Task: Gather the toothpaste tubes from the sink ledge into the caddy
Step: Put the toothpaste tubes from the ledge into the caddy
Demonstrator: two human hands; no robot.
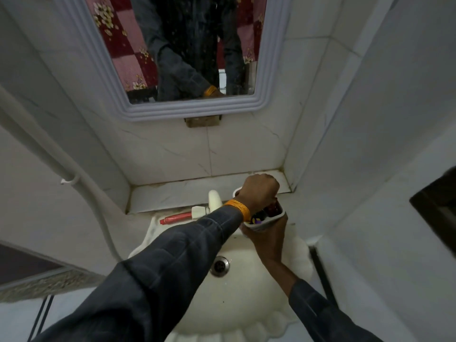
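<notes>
White sink (237, 292), right hand (269, 245) wrapped around caddy (267, 223), left hand (259, 191) fisted above it, red toothpaste tube (175, 218) well left.

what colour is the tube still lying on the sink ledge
Red, with a white cap end; the toothpaste tube shows best in the head view.

Sink (246, 304): glossy white ceramic. Drain (219, 265): dull metal. Caddy (267, 222): smooth white plastic. Wall tiles (241, 149): glossy marbled. Sleeve (158, 280): matt dark cloth.

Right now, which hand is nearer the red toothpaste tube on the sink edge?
Left. The left hand is over the caddy, to the right of the red toothpaste tube. The right hand grips the caddy from below, a little farther right.
</notes>
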